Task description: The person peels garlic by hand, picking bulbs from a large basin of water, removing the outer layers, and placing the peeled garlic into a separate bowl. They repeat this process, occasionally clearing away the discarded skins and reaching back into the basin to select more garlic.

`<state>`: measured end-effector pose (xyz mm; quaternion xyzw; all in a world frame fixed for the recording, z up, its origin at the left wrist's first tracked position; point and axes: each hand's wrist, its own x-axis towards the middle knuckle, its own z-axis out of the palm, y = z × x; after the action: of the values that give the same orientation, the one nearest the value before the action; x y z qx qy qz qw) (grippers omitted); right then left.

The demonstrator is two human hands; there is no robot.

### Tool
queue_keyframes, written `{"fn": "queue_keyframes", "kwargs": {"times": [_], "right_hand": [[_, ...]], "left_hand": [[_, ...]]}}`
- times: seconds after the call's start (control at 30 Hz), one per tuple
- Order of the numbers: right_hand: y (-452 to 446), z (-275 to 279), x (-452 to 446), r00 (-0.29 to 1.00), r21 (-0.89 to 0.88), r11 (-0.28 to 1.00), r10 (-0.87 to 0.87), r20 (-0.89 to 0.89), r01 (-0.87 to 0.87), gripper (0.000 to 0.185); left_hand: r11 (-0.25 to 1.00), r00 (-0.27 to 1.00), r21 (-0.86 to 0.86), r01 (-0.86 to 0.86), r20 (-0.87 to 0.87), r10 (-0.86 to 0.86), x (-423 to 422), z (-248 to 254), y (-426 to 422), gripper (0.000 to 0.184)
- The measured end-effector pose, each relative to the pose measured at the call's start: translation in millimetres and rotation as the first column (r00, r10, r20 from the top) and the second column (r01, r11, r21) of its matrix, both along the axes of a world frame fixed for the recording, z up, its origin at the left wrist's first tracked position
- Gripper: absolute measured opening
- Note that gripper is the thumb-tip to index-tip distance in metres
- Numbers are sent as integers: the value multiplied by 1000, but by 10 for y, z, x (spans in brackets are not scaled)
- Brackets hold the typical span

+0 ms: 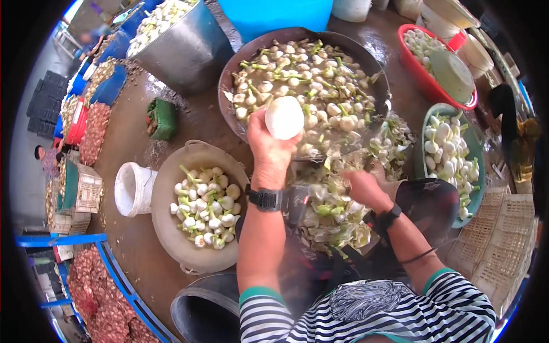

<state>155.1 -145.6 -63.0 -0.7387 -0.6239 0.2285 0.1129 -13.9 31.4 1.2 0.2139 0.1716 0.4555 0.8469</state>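
My left hand (pixel 269 150) is closed around a smooth white peeled bulb (pixel 285 118), garlic or onion by its look, held up over the near rim of a wide round pan (pixel 227 91). Muddy water and many bulbs with green stems (pixel 311 74) fill that pan. Blurred by motion, my right hand (pixel 366 188) hovers over a heap of peeled skins and green leaves (pixel 337 214); its fingers do not show clearly. A thin dark bar (pixel 309 159) lies between the pan and the heap.
On the left stands a beige tub (pixel 163 228) of white trimmed bulbs beside a white bucket (pixel 132 188). A green basin (pixel 477 171) and a red basin (pixel 407 63) of bulbs are on the right. A metal drum (pixel 189 54) and blue tub (pixel 274 17) stand behind.
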Motion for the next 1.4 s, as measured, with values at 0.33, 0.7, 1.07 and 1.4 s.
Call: {"fn": "queue_keyframes", "kwargs": {"times": [0.33, 0.7, 1.07, 1.4], "right_hand": [[771, 1261, -156, 985, 565, 817, -14, -174, 111, 18], [863, 1198, -309, 984, 494, 861, -170, 58, 120, 15], [396, 75, -69, 972, 143, 970, 213, -101, -198, 49], [810, 1045, -181, 974, 542, 828, -26, -224, 147, 6]], "left_hand": [[796, 758, 589, -139, -454, 468, 234, 200, -339, 34], [763, 657, 629, -149, -514, 551, 227, 109, -322, 31], [988, 993, 136, -77, -73, 88, 28, 119, -221, 38], [569, 588, 822, -34, -444, 676, 212, 148, -383, 32]]}}
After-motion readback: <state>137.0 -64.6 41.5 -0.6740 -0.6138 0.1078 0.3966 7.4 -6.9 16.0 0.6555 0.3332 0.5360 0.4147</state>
